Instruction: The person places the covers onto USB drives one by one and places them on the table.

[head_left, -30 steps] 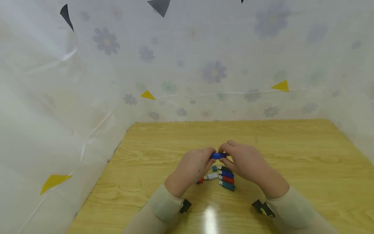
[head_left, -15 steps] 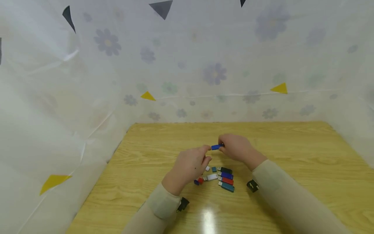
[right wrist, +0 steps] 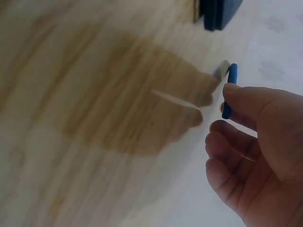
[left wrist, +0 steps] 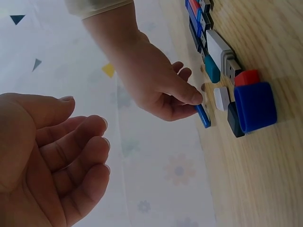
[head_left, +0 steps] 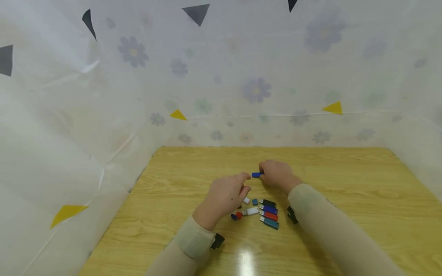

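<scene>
My right hand (head_left: 277, 175) pinches a slim blue USB stick (head_left: 256, 175) between thumb and fingers, low over the table beyond the other sticks; part of it is hidden. Nothing is held in my left hand (head_left: 222, 195), whose fingers are loosely bent and apart from that stick. Below the hands lie a black USB stick (head_left: 268, 203), another blue one (head_left: 270, 209), a red one (head_left: 271, 216) and a teal one (head_left: 270, 223) in a column. A white USB stick (head_left: 253, 211) lies left of them, its metal plug bare.
Loose caps lie near my left hand: a white cap (left wrist: 221, 98), a teal cap (left wrist: 212, 69), a red cap (left wrist: 247, 77), a blue cap (left wrist: 257, 107) and a black cap (left wrist: 235, 120). The wooden table (head_left: 345, 184) meets a flowered sheet (head_left: 221, 88) behind and at the sides.
Both hands held the blue USB stick at first. The left hand let go, and the right hand carried it forward, away from the body, lowering it towards the table.
</scene>
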A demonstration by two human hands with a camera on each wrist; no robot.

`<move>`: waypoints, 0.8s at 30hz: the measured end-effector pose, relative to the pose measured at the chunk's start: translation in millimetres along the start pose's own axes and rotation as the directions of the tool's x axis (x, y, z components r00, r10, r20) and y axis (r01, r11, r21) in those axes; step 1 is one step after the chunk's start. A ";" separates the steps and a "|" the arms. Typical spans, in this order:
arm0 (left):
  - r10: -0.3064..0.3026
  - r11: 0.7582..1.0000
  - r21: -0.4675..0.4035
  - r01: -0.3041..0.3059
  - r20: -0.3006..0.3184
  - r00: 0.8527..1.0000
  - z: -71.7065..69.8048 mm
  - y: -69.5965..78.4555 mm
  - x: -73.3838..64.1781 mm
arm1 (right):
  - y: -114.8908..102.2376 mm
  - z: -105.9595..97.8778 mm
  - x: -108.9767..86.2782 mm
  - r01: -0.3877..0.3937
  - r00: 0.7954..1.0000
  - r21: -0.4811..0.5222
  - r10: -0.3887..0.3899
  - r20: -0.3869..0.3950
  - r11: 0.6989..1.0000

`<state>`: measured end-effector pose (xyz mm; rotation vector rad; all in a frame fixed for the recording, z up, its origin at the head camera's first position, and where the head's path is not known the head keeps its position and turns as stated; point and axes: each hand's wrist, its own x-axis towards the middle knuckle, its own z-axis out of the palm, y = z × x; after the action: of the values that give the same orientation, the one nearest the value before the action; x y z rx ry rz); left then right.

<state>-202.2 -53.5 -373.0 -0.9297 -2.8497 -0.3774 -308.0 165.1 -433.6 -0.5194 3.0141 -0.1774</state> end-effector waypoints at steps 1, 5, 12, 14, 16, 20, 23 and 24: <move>-0.004 1.000 -0.001 0.004 0.005 1.000 -0.1 0.1 0.4 | 1.6 0.5 0.1 0.001 1.000 -0.002 -0.001 0.004 1.000; -0.005 1.000 0.013 0.005 0.014 1.000 0.5 0.4 2.0 | 7.4 1.8 -1.9 0.003 1.000 0.005 -0.003 0.006 1.000; 0.002 0.998 0.060 -0.003 0.031 1.000 2.1 1.0 3.1 | 5.7 -7.2 -18.0 -0.007 1.000 0.083 0.010 -0.028 0.996; -0.011 0.998 0.062 0.008 0.057 0.998 2.7 0.9 4.0 | 2.2 -13.2 -28.8 0.010 0.999 0.126 -0.005 -0.039 0.992; -0.028 0.999 0.046 0.024 0.099 0.995 4.5 0.3 5.4 | -1.8 -18.5 -42.0 0.025 0.998 0.169 -0.016 -0.055 0.985; -0.051 0.998 -0.012 0.055 0.221 0.974 12.1 -1.8 8.5 | -7.6 -23.8 -69.1 0.047 0.997 0.265 -0.027 -0.079 0.963; -0.047 0.998 -0.014 0.053 0.299 0.953 20.3 -3.6 9.5 | -9.1 -24.7 -81.9 0.045 0.996 0.306 -0.020 -0.086 0.951; -0.036 0.999 -0.001 0.039 0.318 0.947 22.6 -4.1 9.1 | -9.4 -25.3 -84.8 0.046 0.996 0.312 -0.020 -0.088 0.949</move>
<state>-212.7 -45.4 -393.9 -1.0232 -3.1617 -0.2609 -227.7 187.4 -402.5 -0.5416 2.9696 -0.6837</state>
